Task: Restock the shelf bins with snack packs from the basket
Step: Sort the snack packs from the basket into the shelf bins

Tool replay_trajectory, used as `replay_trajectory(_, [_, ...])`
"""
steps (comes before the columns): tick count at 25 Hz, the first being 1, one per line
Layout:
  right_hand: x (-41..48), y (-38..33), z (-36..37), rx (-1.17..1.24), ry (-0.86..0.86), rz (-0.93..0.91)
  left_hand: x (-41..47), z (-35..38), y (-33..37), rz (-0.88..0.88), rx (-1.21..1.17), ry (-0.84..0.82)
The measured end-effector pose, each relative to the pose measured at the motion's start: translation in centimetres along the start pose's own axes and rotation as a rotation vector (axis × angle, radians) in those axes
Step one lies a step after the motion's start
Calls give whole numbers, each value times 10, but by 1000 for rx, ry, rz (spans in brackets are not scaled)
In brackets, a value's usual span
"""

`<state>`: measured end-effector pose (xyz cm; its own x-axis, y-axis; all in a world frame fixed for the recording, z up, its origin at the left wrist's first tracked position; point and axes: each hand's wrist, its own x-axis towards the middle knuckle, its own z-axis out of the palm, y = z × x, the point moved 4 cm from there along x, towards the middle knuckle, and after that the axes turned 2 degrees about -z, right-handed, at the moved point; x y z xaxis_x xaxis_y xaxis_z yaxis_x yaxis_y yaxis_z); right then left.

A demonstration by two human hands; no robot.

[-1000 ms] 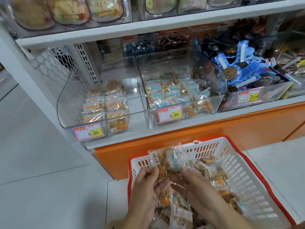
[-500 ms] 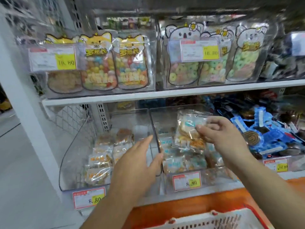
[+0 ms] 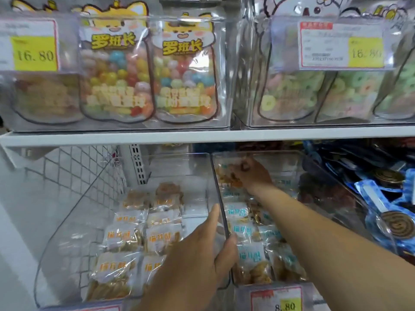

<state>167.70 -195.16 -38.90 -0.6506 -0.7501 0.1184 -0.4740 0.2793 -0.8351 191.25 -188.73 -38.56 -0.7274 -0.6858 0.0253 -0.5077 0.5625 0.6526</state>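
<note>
Nearest, the left hand (image 3: 202,250) is steadying the blue-label bin (image 3: 218,187). Its grip is curling over the bin's left wall, with the thumb inside. A firm hold there is likely stopping the bin from sliding. Farther in, toward the bin's back, the right hand (image 3: 251,173) is reaching low. Its grip seems to be pinching a snack pack (image 3: 226,173), though blur is hiding the fingers. The pack is best laid flat, label up, behind the bin's rows of blue-label packs (image 3: 244,232) before the grip is loosened.
</note>
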Motion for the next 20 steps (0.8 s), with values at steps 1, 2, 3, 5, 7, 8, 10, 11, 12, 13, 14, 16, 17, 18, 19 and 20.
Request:
replay_trajectory(1, [1,3,1,-23,-8,-11,0,1,-1,-3,-10,-16])
replay_trajectory(2, [1,3,1,-18,-8,-5,1,2,-2,-6,-22,-29])
replay_trajectory(3, [2,6,0,6,-1,14,2,3,-3,-8,-28,-36])
replay_trajectory(5, [1,7,2,-29,-1,24,2,3,-5,-7,-27,-39])
replay_trajectory(7, [-3,8,9,-130,-58,37,2,3,-7,-12,-41,-40])
replay_trajectory(8, [-4,10,11,-148,-88,61,2,4,-7,-16,-51,-45])
replay_trajectory(10, [-8,6,5,-148,-93,106,1,4,-8,-14,-75,-35])
replay_trajectory(11, [-11,3,-3,-158,-67,104,-1,3,-9,-12,-81,-9])
replay_trajectory(12, [-19,-3,-14,-160,-17,74,-3,2,-9,-9,-70,29])
replay_trajectory(13, [-31,-7,-28,-149,53,12,-5,0,-7,-5,-37,72])
replay_trajectory(14, [-54,-13,-43,-123,128,-62,-9,-3,-3,0,6,120])
replay_trajectory(16, [-121,-19,-73,-13,269,-233,-20,-9,8,60,54,284])
replay_trajectory(17, [-160,-20,-85,67,334,-315,-29,-11,14,133,58,396])
replay_trajectory(18, [-195,-12,-93,134,392,-371,-39,-11,21,218,62,493])
replay_trajectory(19, [-226,7,-95,174,427,-369,-50,-6,27,296,59,553])
replay_trajectory(20, [-250,35,-89,175,440,-317,-61,3,30,360,42,575])
